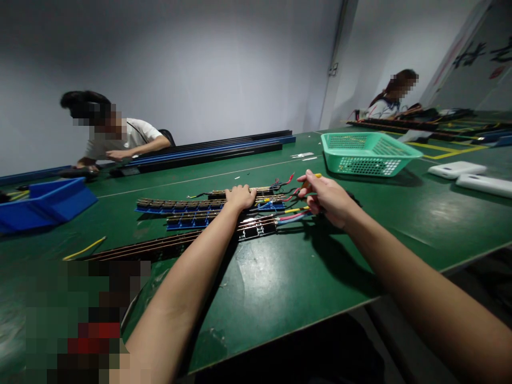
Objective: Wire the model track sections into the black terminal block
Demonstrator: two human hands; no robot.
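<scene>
Several long strips with copper-coloured rods (156, 244) lie side by side on the green table, some on blue bases. My left hand (240, 197) rests palm down across the farther strips, its fingers pressing on them. Red, blue, yellow and black wires (294, 215) come out of the strips' right ends. At those wires, my right hand (326, 197) is closed around a small tool with an orange-yellow handle (317, 176); the tool's tip is too small to make out.
A green perforated basket (366, 154) stands beyond my right hand, with white boxes (484, 178) farther right. A blue bin (48, 205) is at the left. Long black and blue rails (216, 152) lie behind. One person (138, 136) leans over the far left, another (386, 106) sits back right.
</scene>
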